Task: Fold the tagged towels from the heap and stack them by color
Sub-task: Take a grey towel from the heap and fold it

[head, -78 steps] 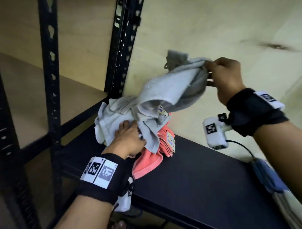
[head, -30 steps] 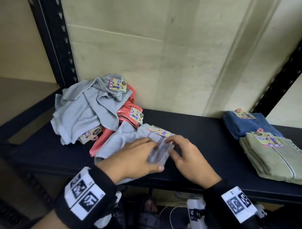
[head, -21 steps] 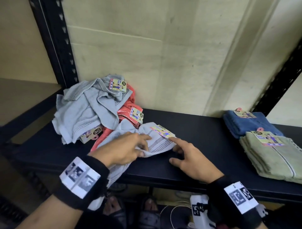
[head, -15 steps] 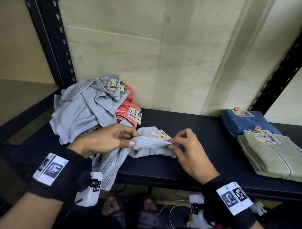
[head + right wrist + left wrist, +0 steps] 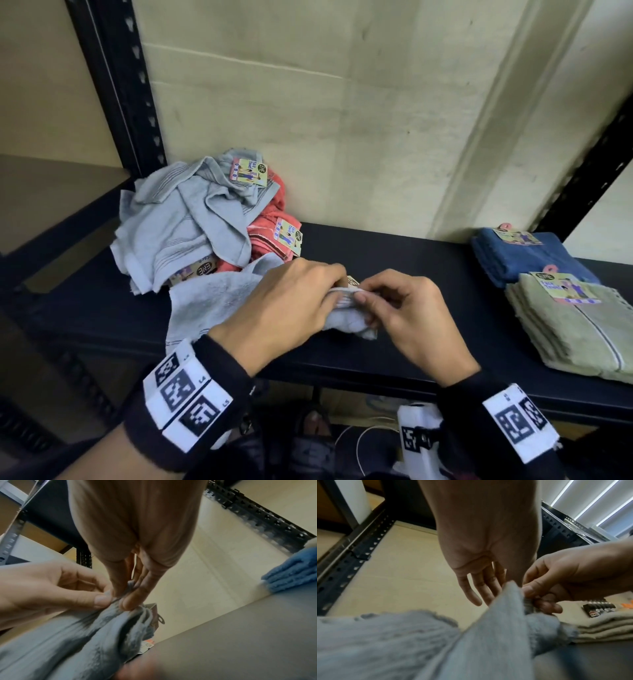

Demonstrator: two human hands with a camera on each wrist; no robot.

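A light grey towel (image 5: 212, 301) lies on the black shelf (image 5: 394, 260) in front of the heap and hangs over its front edge. My left hand (image 5: 294, 308) and right hand (image 5: 404, 315) meet at the towel's right corner, both pinching its striped hem beside the paper tag (image 5: 352, 281). In the left wrist view the grey towel (image 5: 436, 642) rises to my left hand's thumb, and my right hand's fingers (image 5: 544, 601) pinch its edge. In the right wrist view my right thumb and fingers (image 5: 126, 599) pinch the hem of the grey towel (image 5: 85, 635). The heap (image 5: 191, 226) holds grey and coral towels.
A folded blue towel (image 5: 524, 257) and a folded olive towel (image 5: 582, 325) sit at the shelf's right end, each with a tag. A black upright post (image 5: 120, 85) stands behind the heap. The wall is close behind. Cables and a white device hang below the shelf.
The grey towel was pulled from the heap and laid on the shelf. My hands smoothed it, then closed in on its right corner, where both now pinch the hem.
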